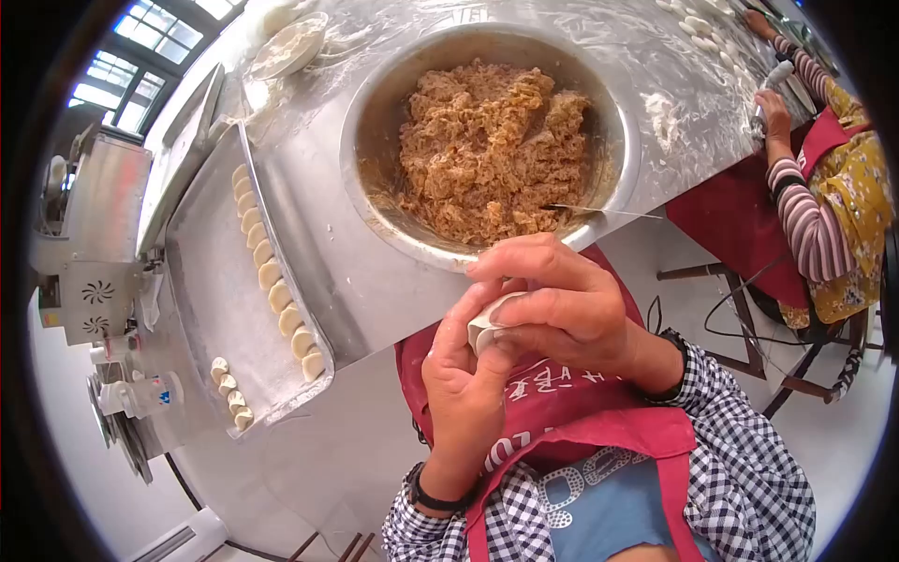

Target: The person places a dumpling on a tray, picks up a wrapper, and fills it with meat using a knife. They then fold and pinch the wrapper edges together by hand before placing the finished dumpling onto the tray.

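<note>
Between my two hands is a small pale dumpling (pixel 485 326), held in front of my red apron. The fingers of my left hand (pixel 459 361) curl round it from the left and below. From the right, my right hand (pixel 562 304) presses its thumb and fingers on the dough's edge. Part of the dumpling is hidden by the fingers. Just beyond my hands stands a large metal bowl (pixel 629 159) of brown minced filling (pixel 487 140). A thin metal utensil (pixel 609 212) rests in the filling with its handle over the rim.
To the left lies a metal tray (pixel 211 253) with a row of shaped dumplings (pixel 269 274) and several more near its front corner. A floury dish (pixel 288 45) is at the back. At right, a co-worker's hand (pixel 773 117) holds a rolling pin near dough pieces (pixel 702 28).
</note>
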Motion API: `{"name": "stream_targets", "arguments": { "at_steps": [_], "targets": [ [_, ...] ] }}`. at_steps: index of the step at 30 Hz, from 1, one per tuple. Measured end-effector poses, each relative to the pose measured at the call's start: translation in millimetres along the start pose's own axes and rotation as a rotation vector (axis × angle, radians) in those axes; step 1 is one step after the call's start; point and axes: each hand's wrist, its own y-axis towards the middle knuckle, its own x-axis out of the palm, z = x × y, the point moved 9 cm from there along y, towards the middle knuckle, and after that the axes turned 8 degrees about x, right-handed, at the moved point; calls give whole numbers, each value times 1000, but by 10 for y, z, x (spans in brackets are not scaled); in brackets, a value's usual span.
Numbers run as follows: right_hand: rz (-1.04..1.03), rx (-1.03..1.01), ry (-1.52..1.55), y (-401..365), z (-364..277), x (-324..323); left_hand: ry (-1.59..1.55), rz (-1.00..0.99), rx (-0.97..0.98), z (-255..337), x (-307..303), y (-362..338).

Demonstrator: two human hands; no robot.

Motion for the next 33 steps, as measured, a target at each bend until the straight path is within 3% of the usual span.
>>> {"name": "stream_targets", "arguments": {
  "at_steps": [2, 5, 11, 18, 21, 23, 24, 30, 32, 33],
  "targets": [
    [-8, -63, -17, 0, -29, 10, 182, 27, 125, 139, 1, 4],
    [-30, -104, -30, -7, -28, 44, 423, -39, 123, 173, -11, -26],
    [94, 39, -29, 39, -25, -31, 252, -22, 104, 158, 21, 24],
    [-26, -75, -38, -5, -18, -12, 303, -25, 120, 152, 46, 62],
    [12, -59, 68, -38, 6, -26, 120, 19, 33, 20, -36, 67],
    [54, -30, 39, -6, -12, -40, -271, 57, -35, -64, -44, 54],
    [54, -32, 37, -1, -13, -27, -272, 54, -35, -62, -35, 58],
    [93, -46, -85, -26, 10, -32, -75, 76, -46, -67, -55, 56],
    [78, -52, -92, -27, 8, -15, 262, 47, 113, 71, -60, 55],
    [77, -52, -92, -22, 11, -17, 262, 48, 114, 78, -47, 50]
  ]
}}
